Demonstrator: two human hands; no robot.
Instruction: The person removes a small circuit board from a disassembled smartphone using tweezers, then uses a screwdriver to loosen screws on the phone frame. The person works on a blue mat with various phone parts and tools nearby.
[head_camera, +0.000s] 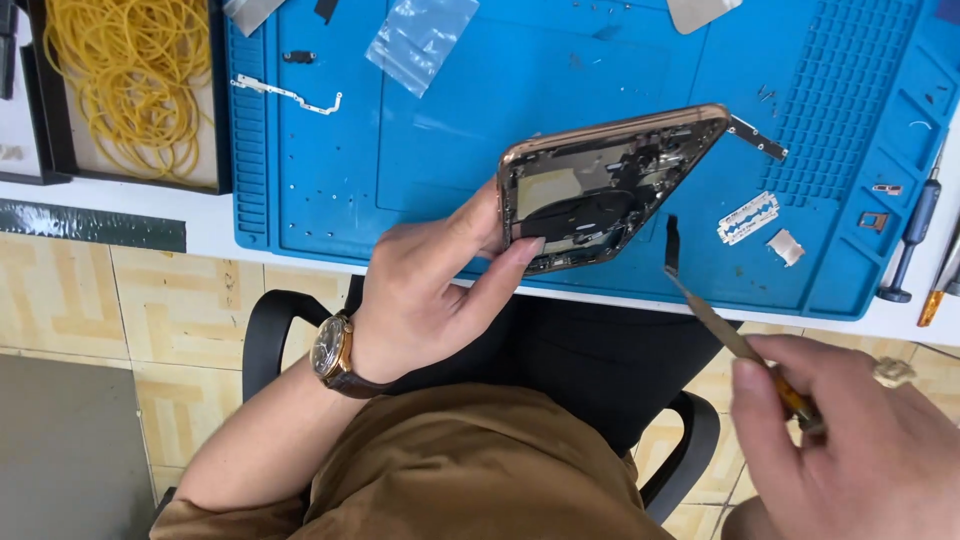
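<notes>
Left hand (425, 290) grips opened rose-gold phone housing (600, 185), tilted up over blue silicone repair mat (450, 150) on surface. Right hand (850, 440) clenched on metal tweezers (720, 325), pinching small black flex strip (672, 245) just beside housing. Razor blade (748, 217) near.

Left hand (430, 300) gripping an opened phone housing (600, 185) tilted above a blue work mat (480, 120), right hand (850, 440) holding tweezers (725, 330) pinching a black strip (672, 245), razor blade (748, 217) nearby
</notes>
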